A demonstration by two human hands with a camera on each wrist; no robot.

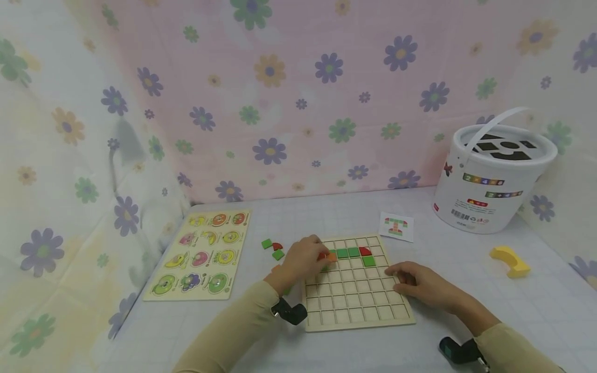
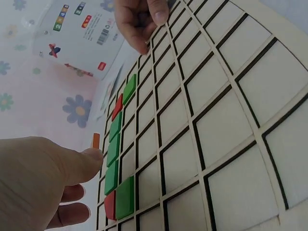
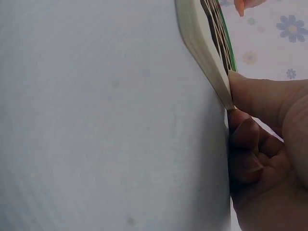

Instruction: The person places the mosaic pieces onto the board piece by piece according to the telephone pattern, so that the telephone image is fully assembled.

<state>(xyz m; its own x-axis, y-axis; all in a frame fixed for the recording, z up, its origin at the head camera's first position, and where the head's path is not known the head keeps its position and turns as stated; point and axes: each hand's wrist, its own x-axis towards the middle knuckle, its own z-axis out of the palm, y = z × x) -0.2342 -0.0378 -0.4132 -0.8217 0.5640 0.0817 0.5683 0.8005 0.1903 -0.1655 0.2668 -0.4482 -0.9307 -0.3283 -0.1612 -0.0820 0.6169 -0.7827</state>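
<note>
A wooden grid board (image 1: 361, 327) lies flat before me. My left hand (image 1: 298, 260) is over its far left part, pinching a small orange tile (image 2: 96, 141) between thumb and finger, raised above the grid. In the far rows sit several green tiles (image 2: 114, 150) in a line, with a red quarter-round tile (image 1: 365, 251) and a green square (image 1: 368, 261) below it at the right. Another red tile (image 2: 110, 205) and green square (image 2: 124, 198) lie at the left end. At the board's right edge my right hand (image 1: 422, 286) grips the rim, thumb on top, fingers curled beside it.
Loose tiles, among them a green one (image 1: 266, 243), lie left of the board. Farther left is a fruit puzzle board (image 1: 186, 299). A pattern card (image 1: 396, 226) lies behind the grid. At right stand a white bucket (image 1: 489, 202) and a yellow arch block (image 1: 509, 260).
</note>
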